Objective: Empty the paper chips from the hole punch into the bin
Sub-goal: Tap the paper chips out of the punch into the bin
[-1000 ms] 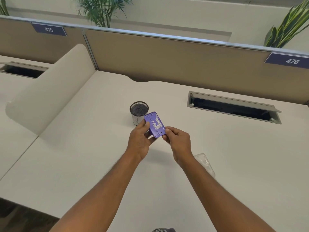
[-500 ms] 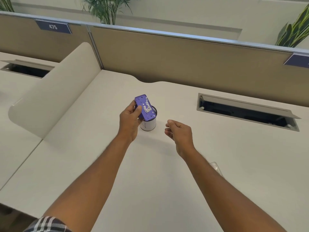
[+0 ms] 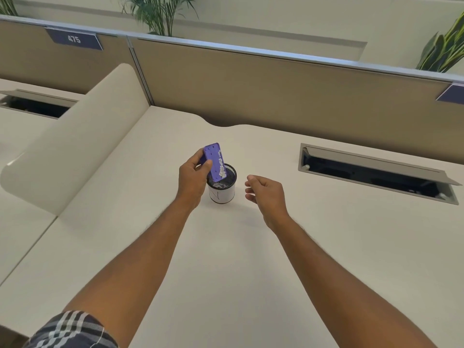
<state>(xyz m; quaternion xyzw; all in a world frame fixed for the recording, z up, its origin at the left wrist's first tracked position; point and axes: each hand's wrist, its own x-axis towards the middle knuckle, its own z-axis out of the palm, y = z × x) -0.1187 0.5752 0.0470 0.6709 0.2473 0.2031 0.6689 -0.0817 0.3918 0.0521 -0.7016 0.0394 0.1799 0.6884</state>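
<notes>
My left hand [image 3: 192, 178] grips a purple hole punch [image 3: 214, 160] by its left edge. The punch is tilted steeply, its lower end over the mouth of a small round bin [image 3: 222, 194] with a dark mesh inside and a white wall. White paper chips [image 3: 222, 170] cling along the punch's lower right side, and a few lie inside the bin. My right hand [image 3: 266, 192] hovers just right of the bin, fingers loosely curled and apart, holding nothing.
The bin stands mid-desk on a cream desk top [image 3: 226, 247]. An open cable hatch [image 3: 371, 172] is sunk into the desk at the right. A tan partition [image 3: 276, 91] runs along the back and a rounded cream divider [image 3: 82, 136] stands at the left.
My right hand let go of the punch and drew off to the right. My left hand carried the punch over the bin and tipped it steeper, and the chips slid toward its lower end.
</notes>
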